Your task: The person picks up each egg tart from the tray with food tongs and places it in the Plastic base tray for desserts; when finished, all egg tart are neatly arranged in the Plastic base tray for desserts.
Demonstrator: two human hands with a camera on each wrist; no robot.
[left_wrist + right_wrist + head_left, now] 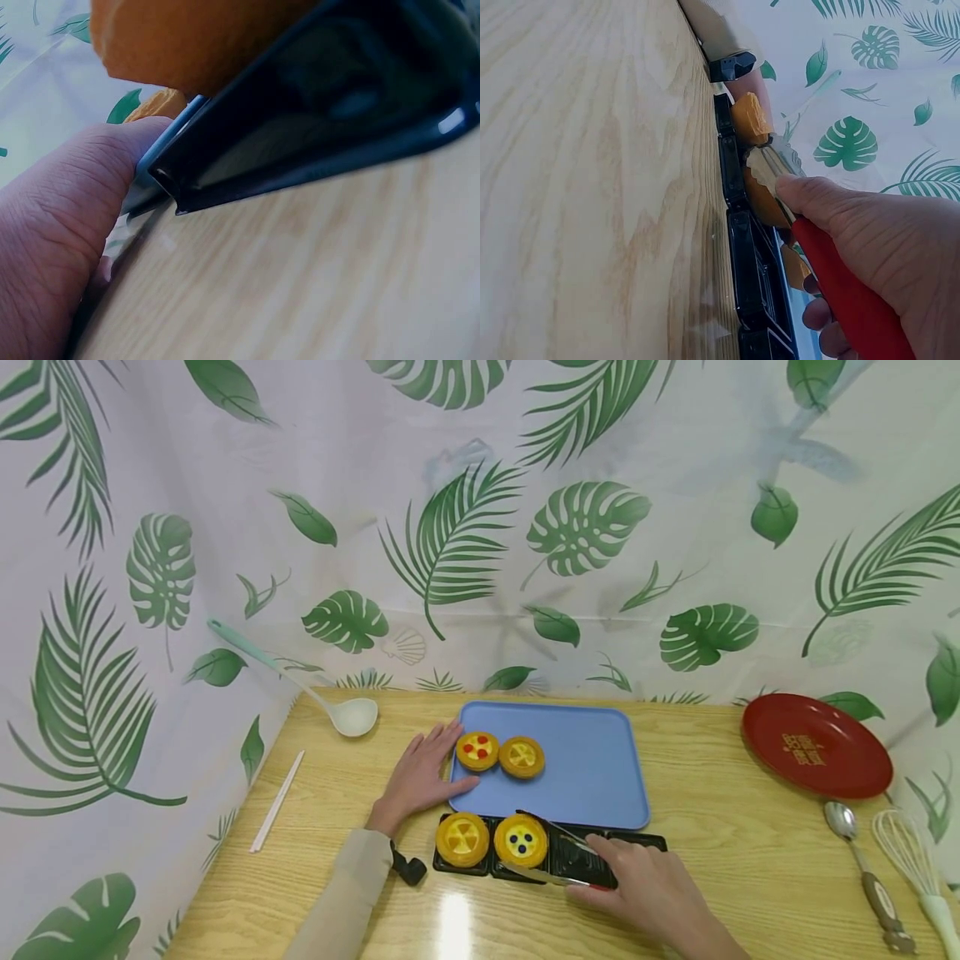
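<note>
In the head view my right hand (pixel 645 885) grips a pair of metal tongs (pixel 542 874) with red handles. The tongs' ends lie on either side of an egg tart with dark berries (pixel 521 841), which sits in the second compartment from the left of a black tray (pixel 577 858). A tart with a wedge pattern (pixel 462 839) occupies the leftmost compartment. My left hand (pixel 423 772) rests with fingers extended at the left edge of a blue tray (pixel 581 768). On that tray sit a red-dotted tart (pixel 477 751) and another wedge-patterned tart (pixel 522 757), side by side.
A white ladle (pixel 354 717) leans at the back left, with white chopsticks (pixel 277 802) nearer. On the right are a red plate (pixel 817 746), a spoon (pixel 862 868) and a whisk (pixel 911 860). A leaf-patterned curtain (pixel 480 552) borders the wooden table.
</note>
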